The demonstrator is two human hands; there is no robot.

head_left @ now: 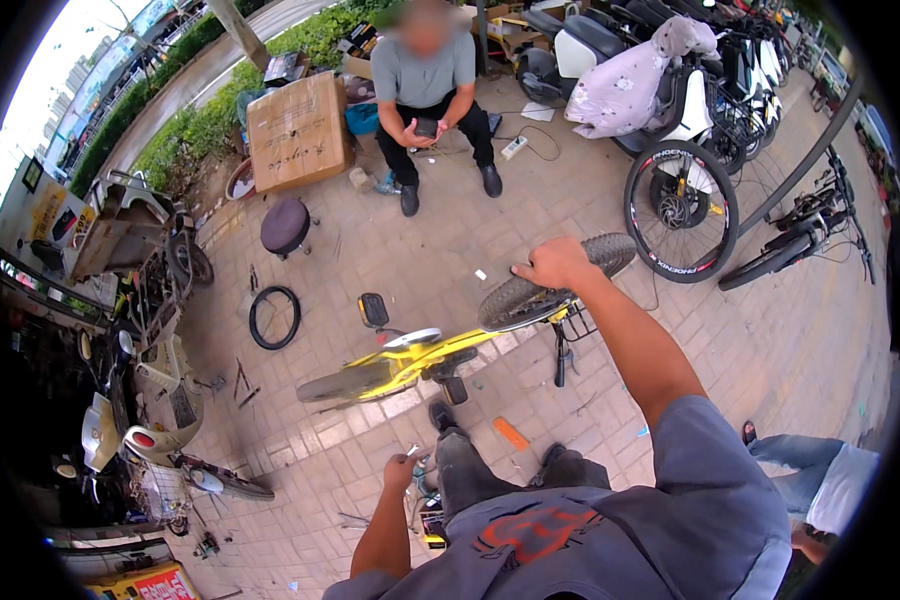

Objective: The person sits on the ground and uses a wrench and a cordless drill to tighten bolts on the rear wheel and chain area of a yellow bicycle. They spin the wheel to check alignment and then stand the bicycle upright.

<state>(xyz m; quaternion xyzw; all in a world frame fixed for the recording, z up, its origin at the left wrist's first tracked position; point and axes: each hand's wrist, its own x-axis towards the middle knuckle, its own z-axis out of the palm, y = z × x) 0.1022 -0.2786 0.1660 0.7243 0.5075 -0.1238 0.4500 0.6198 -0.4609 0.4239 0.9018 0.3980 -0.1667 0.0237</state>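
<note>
A yellow bicycle (410, 365) stands in front of me, with its wheels to the left and right and its pedals out to the sides. My right hand (555, 264) reaches across and rests over the knobby tyre (515, 305) of the right-hand wheel, fingers curled on the tread. Below that wheel, a black handlebar grip (560, 373) points toward me. My left hand (400, 470) is low beside my leg, closed round a small object with a silvery tip; its kind is too small to tell.
A loose black tyre (274, 318) and hand tools (243, 384) lie left on the paving. An orange strip (511, 434) lies by my feet. Ahead, a seated person (425, 90) holds a dark object near a round stool (286, 226) and cardboard box (295, 130). A loose wheel (728, 215) stands right.
</note>
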